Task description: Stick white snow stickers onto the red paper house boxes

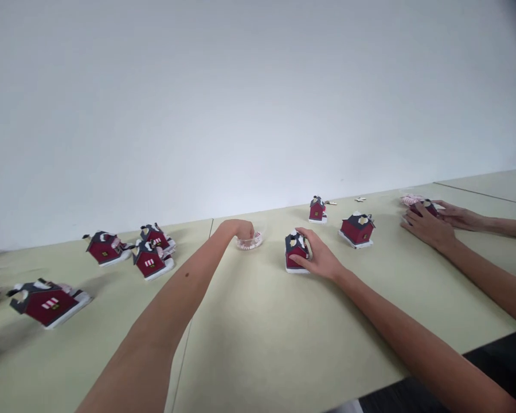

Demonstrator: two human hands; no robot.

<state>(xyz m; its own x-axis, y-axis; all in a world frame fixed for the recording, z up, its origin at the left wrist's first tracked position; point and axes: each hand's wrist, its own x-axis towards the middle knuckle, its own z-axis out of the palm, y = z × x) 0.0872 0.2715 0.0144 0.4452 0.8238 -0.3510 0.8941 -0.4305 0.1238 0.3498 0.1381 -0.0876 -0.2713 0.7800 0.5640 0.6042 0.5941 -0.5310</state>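
My left hand (244, 228) reaches into a shallow clear dish (250, 245) that holds small red-and-white striped pieces. Its fingers point down, bent together, and their tips are partly hidden among the pieces. With thumb and fingers around its sides, my right hand (320, 255) grips a small red toy house (295, 261) with a dark roof, white snow patches and a white base. This house stands upright on the table, just right of the dish.
Similar houses stand on the pale table (249, 332): several at left, including a near one (47, 304), and two at right, a far house (316, 211) and a closer house (356, 230). A co-worker's hands (432, 226) hold another house beside striped pieces (413, 199).
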